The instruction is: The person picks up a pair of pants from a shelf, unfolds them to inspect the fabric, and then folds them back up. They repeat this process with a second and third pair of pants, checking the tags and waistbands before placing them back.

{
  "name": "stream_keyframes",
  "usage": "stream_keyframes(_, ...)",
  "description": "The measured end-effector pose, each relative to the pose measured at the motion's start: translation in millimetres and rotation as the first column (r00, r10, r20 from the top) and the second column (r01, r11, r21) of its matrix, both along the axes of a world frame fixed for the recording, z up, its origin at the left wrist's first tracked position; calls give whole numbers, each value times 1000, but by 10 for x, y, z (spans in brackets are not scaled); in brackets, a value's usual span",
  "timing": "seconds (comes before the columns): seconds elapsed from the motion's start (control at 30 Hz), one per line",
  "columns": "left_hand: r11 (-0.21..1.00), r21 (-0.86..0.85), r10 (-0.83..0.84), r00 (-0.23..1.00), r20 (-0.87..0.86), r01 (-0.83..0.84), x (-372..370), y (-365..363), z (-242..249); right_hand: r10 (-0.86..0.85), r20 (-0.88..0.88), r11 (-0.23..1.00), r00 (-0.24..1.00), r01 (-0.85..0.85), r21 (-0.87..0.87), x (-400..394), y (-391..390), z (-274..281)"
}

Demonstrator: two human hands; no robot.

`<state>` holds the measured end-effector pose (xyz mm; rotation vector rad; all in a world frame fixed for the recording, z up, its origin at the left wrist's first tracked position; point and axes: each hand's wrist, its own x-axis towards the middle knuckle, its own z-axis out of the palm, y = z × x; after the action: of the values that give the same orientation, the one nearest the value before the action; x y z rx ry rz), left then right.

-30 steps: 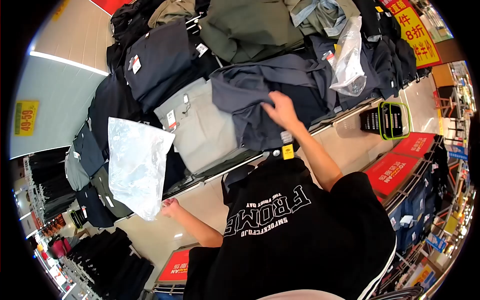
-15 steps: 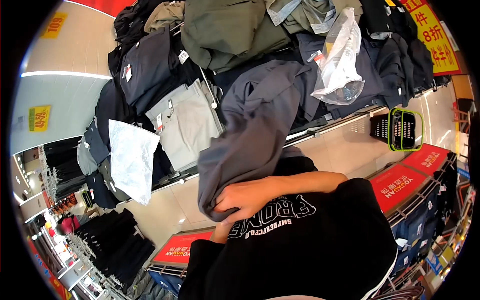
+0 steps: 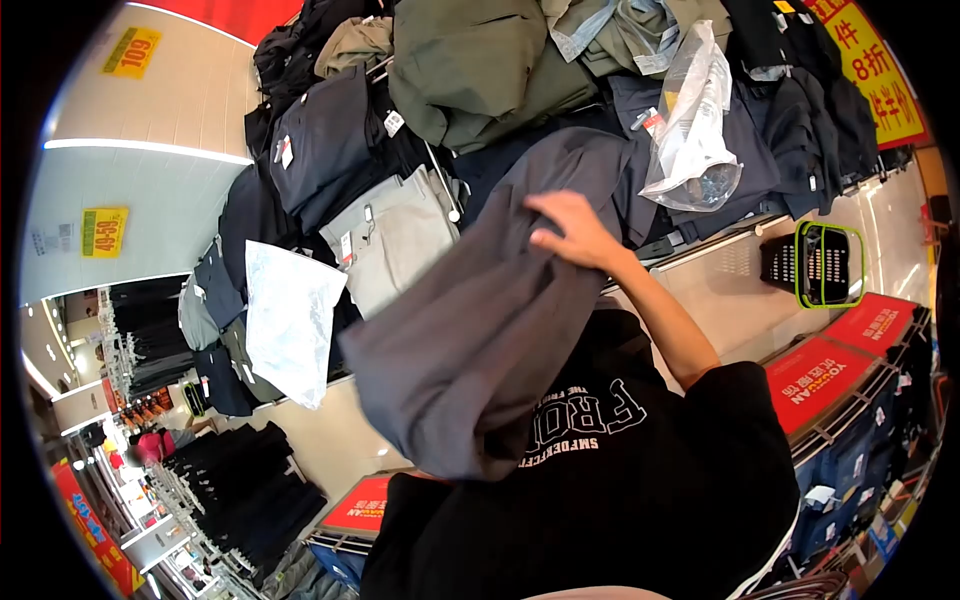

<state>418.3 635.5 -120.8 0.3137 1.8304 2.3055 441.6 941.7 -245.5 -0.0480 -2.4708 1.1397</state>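
Dark grey trousers (image 3: pixel 460 350) hang in loose folds between my body and the display, their upper part resting over the dark clothes at the rack's edge. My right hand (image 3: pixel 575 230) is over their upper part, fingers apart and not gripping. My left hand is hidden behind the cloth near my black sleeve. Light grey folded trousers (image 3: pixel 395 240) with a tag lie just beyond, to the left. A white plastic bag (image 3: pixel 292 320) lies beside them, and a clear plastic bag (image 3: pixel 692 130) rests on dark trousers to the right.
Olive trousers (image 3: pixel 470 70) are piled at the back of the display. A black basket with a green rim (image 3: pixel 830 265) stands on the floor at right. Red-topped racks (image 3: pixel 820 375) flank me, and black clothes hang (image 3: pixel 240 470) at lower left.
My right hand has let go of the lower end of the trousers and moved up and right over them, opening. The lower cloth has spread wider toward the left and now covers my left hand.
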Motion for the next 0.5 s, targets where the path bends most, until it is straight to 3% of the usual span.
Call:
stream_keyframes(0.07, 999, -7, 36, 996, -81, -37, -120, -132, 114, 336, 241, 938, 911, -303, -167, -49, -307, 92)
stream_keyframes(0.1, 998, -4, 58, 993, -99, -59, -165, -178, 126, 446, 136, 894, 884, -434, -111, -136, -504, -144)
stream_keyframes(0.13, 996, 5, 84, 990, -117, -83, -198, -229, 159, 461, 121, 881, 879, -438, -180, -81, -789, -169)
stream_keyframes(0.17, 995, -1, 95, 984, -148, -96, -225, -270, 185, 657, 134, 733, 742, -587, -343, -52, -952, -205)
stream_keyframes(0.2, 995, 3, 104, 982, -161, -105, -246, -299, 205, 705, 40, 585, 708, -549, -597, 34, -1157, 18)
stream_keyframes(0.23, 994, 10, 113, 978, -175, -113, -255, -323, 217, 714, 39, 489, 700, -457, -743, 175, -1389, -218)
stream_keyframes(0.3, 992, 11, 123, 975, -184, -123, -273, -375, 233, 772, -33, 424, 635, -553, -717, 131, -1589, -146)
stream_keyframes(0.33, 992, 16, 124, 976, -181, -123, -263, -393, 214, 775, -32, 420, 631, -553, -720, 121, -1576, -127)
stream_keyframes(0.4, 991, 30, 132, 974, -184, -129, -283, -424, 217, 853, 108, 460, 510, -637, -619, 61, -1436, 11)
stream_keyframes(0.43, 991, 33, 136, 972, -193, -132, -293, -451, 233, 735, -16, 502, 678, -561, -658, 136, -1544, -385)
stream_keyframes(0.5, 992, 39, 127, 970, -208, -122, -307, -494, 256, 634, 149, 620, 759, -385, -683, 171, -1477, -297)
